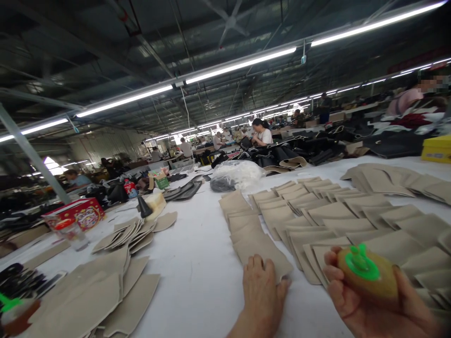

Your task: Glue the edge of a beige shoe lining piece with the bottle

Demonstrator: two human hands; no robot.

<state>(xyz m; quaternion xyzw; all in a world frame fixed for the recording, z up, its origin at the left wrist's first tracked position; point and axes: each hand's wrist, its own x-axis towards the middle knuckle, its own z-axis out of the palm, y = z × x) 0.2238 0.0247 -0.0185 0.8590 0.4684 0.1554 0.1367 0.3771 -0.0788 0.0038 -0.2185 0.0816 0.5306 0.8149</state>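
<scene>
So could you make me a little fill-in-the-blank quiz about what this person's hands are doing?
1. The right hand holds a bottle whose cap is ____.
2. The left hand rests flat on a ____ fabric piece.
3. The table has a ____ surface.

Missing words: green; beige; white

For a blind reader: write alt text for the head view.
The right hand holds a yellowish bottle with a green cap; the left hand presses a beige cut piece on a white table covered with overlapping beige pieces.

Factory hall, fluorescent tubes [239, 63] overhead (long rows); white worktables [197, 253]
</scene>
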